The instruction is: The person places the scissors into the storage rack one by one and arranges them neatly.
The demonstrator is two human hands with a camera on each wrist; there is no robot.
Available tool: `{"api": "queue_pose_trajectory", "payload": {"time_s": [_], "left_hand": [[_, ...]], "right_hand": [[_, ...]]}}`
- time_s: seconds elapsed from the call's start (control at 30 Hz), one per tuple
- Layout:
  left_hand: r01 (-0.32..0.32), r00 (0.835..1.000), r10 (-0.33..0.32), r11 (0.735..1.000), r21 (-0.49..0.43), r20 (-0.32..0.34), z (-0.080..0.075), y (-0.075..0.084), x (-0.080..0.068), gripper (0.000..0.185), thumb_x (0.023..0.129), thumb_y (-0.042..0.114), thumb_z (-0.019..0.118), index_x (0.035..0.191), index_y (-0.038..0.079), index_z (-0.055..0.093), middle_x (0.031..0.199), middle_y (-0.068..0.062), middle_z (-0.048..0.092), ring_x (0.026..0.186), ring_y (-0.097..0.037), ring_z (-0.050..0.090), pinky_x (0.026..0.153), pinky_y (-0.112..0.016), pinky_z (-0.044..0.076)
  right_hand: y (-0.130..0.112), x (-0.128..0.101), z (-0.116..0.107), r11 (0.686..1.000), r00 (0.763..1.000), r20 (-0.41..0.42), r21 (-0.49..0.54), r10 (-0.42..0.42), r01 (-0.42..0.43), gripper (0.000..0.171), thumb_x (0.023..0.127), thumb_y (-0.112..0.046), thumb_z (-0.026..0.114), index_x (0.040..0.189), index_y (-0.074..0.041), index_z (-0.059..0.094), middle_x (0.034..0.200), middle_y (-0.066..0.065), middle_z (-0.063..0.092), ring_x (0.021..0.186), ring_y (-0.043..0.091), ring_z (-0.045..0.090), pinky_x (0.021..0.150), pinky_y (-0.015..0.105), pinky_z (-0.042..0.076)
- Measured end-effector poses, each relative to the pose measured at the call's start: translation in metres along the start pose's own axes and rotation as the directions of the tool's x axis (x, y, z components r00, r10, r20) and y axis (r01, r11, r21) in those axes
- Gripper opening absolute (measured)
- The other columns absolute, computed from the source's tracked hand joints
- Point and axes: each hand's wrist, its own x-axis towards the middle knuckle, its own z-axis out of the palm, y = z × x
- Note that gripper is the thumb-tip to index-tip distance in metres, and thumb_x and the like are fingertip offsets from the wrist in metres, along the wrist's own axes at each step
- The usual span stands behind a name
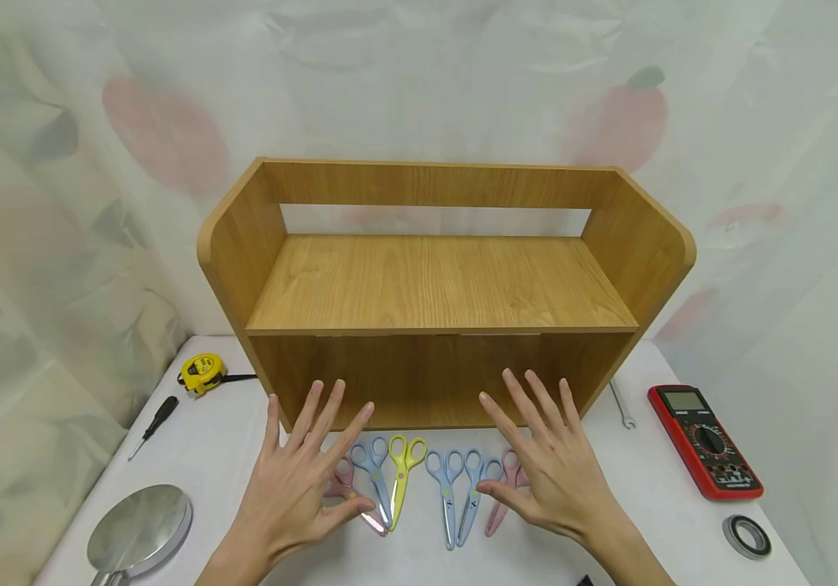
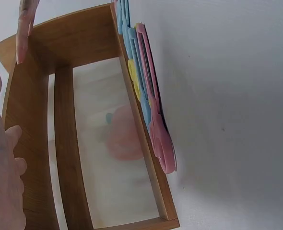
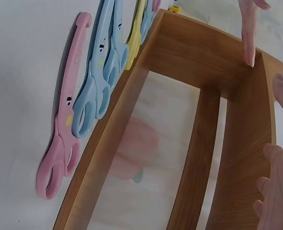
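Both hands hover with fingers spread in front of a small wooden shelf (image 1: 441,281). Nothing is held by the left hand (image 1: 298,480), which partly covers pink scissors (image 1: 375,521). Beside them lie blue scissors (image 1: 381,488) and yellow scissors (image 1: 399,488). The right hand (image 1: 561,472) is likewise empty and overlaps another pair of pink scissors (image 1: 496,514). Two more blue pairs of scissors (image 1: 449,509) lie to the left of that hand. In the right wrist view, pink scissors (image 3: 67,110) lie along the shelf's front edge; the left wrist view shows the other pink scissors (image 2: 156,115).
At left are a yellow tape measure (image 1: 202,373), a screwdriver (image 1: 161,413) and a round metal pan-like object (image 1: 139,529). On the right lie a wrench (image 1: 620,404), a red multimeter (image 1: 707,443) and a roll of tape (image 1: 747,537). A fruit-patterned curtain (image 1: 419,81) hangs behind.
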Motion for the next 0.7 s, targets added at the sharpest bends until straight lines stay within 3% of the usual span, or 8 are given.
{"api": "queue_pose_trajectory", "payload": {"time_s": [0.17, 0.3, 0.4, 0.5, 0.6, 0.7], "left_hand": [[-0.006, 1.000, 0.006, 1.000, -0.004, -0.006, 0.000, 0.000, 0.001, 0.100, 0.092, 0.096, 0.020, 0.171, 0.036, 0.032, 0.184, -0.009, 0.018, 0.173, -0.035, 0.009, 0.131, -0.079, 0.003], [-0.012, 1.000, 0.012, 1.000, -0.025, -0.010, -0.001, -0.002, 0.001, 0.099, 0.093, 0.094, 0.030, 0.170, 0.033, 0.035, 0.182, -0.009, 0.025, 0.169, -0.037, 0.022, 0.132, -0.077, 0.007], [0.003, 1.000, -0.004, 0.998, -0.060, -0.019, -0.002, -0.004, 0.002, 0.091, 0.095, 0.086, 0.042, 0.165, 0.029, 0.047, 0.175, -0.009, 0.042, 0.161, -0.035, 0.040, 0.130, -0.074, 0.023], [0.062, 0.997, -0.069, 0.989, -0.135, -0.046, -0.003, -0.007, 0.003, 0.068, 0.096, 0.066, 0.064, 0.148, 0.022, 0.065, 0.154, -0.005, 0.065, 0.139, -0.028, 0.062, 0.114, -0.061, 0.049], [0.167, 0.976, -0.197, 0.949, -0.269, -0.088, -0.004, -0.012, 0.006, 0.042, 0.089, 0.038, 0.083, 0.124, 0.017, 0.074, 0.124, 0.001, 0.073, 0.110, -0.020, 0.070, 0.089, -0.043, 0.060], [0.248, 0.925, -0.348, 0.854, -0.458, -0.149, -0.004, -0.020, 0.010, 0.027, 0.087, 0.017, 0.086, 0.109, 0.013, 0.072, 0.104, 0.002, 0.068, 0.090, -0.011, 0.060, 0.073, -0.023, 0.052]], "right_hand": [[-0.001, 0.001, -0.001, 1.000, 1.000, 0.002, -0.005, 0.000, 0.000, 0.094, 0.099, -0.088, 0.027, 0.169, -0.026, 0.039, 0.179, 0.015, 0.031, 0.171, 0.034, 0.015, 0.140, 0.060, -0.005], [0.000, 0.001, 0.000, 1.000, 1.000, 0.001, 0.003, -0.002, 0.002, 0.093, 0.100, -0.087, 0.029, 0.169, -0.026, 0.040, 0.178, 0.014, 0.032, 0.166, 0.039, 0.027, 0.140, 0.061, 0.002], [0.001, 0.000, -0.001, 1.000, 0.999, 0.035, 0.006, 0.007, -0.007, 0.091, 0.100, -0.084, 0.036, 0.169, -0.025, 0.039, 0.175, 0.013, 0.038, 0.158, 0.040, 0.040, 0.135, 0.065, 0.021], [0.003, -0.002, -0.002, 0.999, 0.994, 0.102, 0.036, 0.033, -0.037, 0.088, 0.096, -0.074, 0.061, 0.167, -0.025, 0.043, 0.168, 0.010, 0.050, 0.148, 0.035, 0.054, 0.122, 0.063, 0.045], [0.007, -0.007, 0.000, 0.989, 0.978, 0.190, 0.109, 0.081, -0.103, 0.088, 0.088, -0.058, 0.083, 0.162, -0.025, 0.050, 0.154, 0.004, 0.064, 0.137, 0.028, 0.065, 0.110, 0.058, 0.058], [0.016, -0.012, 0.007, 0.954, 0.945, 0.302, 0.225, 0.124, -0.197, 0.078, 0.087, -0.041, 0.090, 0.155, -0.022, 0.057, 0.141, 0.001, 0.071, 0.128, 0.024, 0.071, 0.102, 0.053, 0.063]]}}
